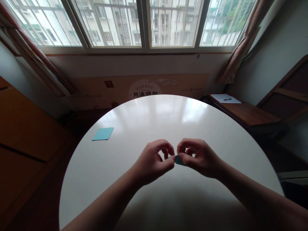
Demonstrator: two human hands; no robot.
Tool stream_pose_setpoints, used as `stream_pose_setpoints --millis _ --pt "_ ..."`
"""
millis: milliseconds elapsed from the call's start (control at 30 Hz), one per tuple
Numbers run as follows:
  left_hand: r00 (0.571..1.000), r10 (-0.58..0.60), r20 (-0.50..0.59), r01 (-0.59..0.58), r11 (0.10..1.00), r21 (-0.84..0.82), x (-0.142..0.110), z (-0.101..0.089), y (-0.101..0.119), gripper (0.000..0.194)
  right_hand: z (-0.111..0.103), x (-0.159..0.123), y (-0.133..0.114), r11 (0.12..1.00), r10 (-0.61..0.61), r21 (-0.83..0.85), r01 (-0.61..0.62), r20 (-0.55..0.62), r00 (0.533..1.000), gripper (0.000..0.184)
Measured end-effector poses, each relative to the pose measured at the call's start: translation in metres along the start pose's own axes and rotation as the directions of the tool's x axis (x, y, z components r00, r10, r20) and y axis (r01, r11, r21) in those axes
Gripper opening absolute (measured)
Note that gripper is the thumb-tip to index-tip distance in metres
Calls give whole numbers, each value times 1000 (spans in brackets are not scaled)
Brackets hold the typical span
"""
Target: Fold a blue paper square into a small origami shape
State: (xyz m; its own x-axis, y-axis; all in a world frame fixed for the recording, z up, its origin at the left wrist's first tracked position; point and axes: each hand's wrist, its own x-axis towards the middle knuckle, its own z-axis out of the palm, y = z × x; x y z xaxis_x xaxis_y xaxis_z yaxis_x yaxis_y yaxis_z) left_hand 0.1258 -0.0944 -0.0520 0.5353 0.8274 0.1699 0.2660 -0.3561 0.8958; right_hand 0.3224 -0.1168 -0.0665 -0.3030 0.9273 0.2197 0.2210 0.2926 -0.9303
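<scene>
Between my two hands, above the middle of the white table, is a small folded piece of teal paper (180, 161). My left hand (156, 158) pinches its left end between thumb and fingertips. With thumb and index finger, my right hand (199, 157) pinches the same paper from the right. Most of the paper is hidden behind the fingers, so its full folded shape does not show. A light blue stack of square paper (103, 133) lies flat on the table's left side, apart from both hands.
The round white table (154, 125) has a curved far edge. Beyond it, a printed cardboard panel (192, 86) leans below the window. On the right stands a brown wooden side table (257, 112) bearing a white sheet (220, 97) and a dark pen (227, 99). An orange-brown cabinet (21, 128) is at left.
</scene>
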Motion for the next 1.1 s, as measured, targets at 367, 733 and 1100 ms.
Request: stream_pose_setpoints --millis 367,733,1100 --pt "998 39 41 -42 995 86 1 -5 0 8 -7 0 -1 999 -38 -29 36 -68 997 6" --pt "998 -58 30 58 998 -29 2 -5 1 16 -18 3 1 991 3 133 0 -24 1000 8" --pt "948 -320 -6 291 870 -398 1 7 3 33 -6 -3 2 977 -7 211 26 -88 996 26"
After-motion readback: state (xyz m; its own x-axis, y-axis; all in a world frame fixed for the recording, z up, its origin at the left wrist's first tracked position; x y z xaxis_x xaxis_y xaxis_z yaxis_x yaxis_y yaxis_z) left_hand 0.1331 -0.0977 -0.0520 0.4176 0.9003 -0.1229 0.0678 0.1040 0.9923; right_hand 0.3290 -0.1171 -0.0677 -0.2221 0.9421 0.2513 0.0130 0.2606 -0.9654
